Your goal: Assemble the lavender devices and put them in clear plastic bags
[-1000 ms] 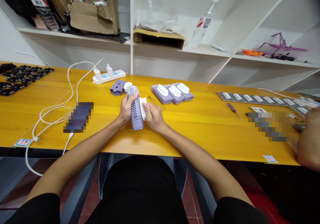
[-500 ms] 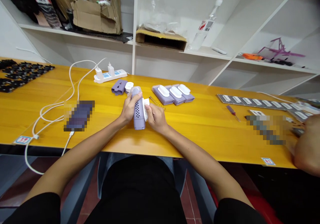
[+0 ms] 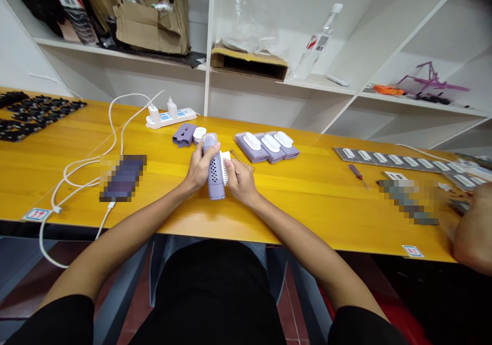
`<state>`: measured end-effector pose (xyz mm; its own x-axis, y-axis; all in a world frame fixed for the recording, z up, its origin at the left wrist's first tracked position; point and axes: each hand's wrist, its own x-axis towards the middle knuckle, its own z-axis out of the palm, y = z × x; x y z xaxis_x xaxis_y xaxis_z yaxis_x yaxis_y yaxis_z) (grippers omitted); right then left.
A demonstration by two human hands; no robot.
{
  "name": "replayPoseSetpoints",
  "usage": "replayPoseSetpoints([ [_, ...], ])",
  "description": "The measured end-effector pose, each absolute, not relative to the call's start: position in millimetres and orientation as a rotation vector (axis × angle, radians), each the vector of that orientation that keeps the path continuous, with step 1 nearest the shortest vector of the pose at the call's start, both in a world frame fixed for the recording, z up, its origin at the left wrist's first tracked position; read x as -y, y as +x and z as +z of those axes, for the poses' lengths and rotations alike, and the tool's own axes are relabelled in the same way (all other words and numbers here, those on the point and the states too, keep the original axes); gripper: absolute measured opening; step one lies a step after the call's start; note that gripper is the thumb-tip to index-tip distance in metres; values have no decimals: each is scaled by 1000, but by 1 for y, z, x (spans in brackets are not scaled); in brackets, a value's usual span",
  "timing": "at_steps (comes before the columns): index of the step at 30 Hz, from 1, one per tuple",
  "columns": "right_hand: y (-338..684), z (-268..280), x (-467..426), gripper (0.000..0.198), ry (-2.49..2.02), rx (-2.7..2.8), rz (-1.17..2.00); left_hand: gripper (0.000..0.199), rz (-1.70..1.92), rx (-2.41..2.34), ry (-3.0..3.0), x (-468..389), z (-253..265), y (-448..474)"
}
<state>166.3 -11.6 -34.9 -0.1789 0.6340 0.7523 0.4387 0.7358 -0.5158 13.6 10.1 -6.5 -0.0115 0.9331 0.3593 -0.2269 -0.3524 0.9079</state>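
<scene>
My left hand [image 3: 199,166] is wrapped round a purple plastic housing [image 3: 216,183] with rows of dark holes and a clear cap at its top. It stands nearly upright above the table. My right hand [image 3: 241,180] pinches a white bristled brush head [image 3: 225,166] against the housing's right side; part of the brush is covered by the fingers. Just beyond the right hand lies a coiled metal spring [image 3: 240,158]. Behind the left hand are a purple shell [image 3: 184,135] with cut-outs and a round white part [image 3: 199,134].
Several purple units with white oval tops [image 3: 270,143] lie behind my hands. A white power strip [image 3: 171,118] and looping cables are at the back left, near a blurred phone-like object [image 3: 125,178]. Rightward are a screwdriver [image 3: 359,176], a grey strip [image 3: 395,160] and another person's arm [image 3: 474,229].
The housing tilts slightly differently, its perforated face turned a little more into view. Both hands keep their hold. The whole view has shifted slightly.
</scene>
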Motion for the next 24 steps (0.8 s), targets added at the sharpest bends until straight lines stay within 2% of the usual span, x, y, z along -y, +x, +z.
replayPoseSetpoints([
  [24, 176, -38, -1, 49, -859, 1892, 60, 44, 1417, -830, 1271, -13, -14, 18],
])
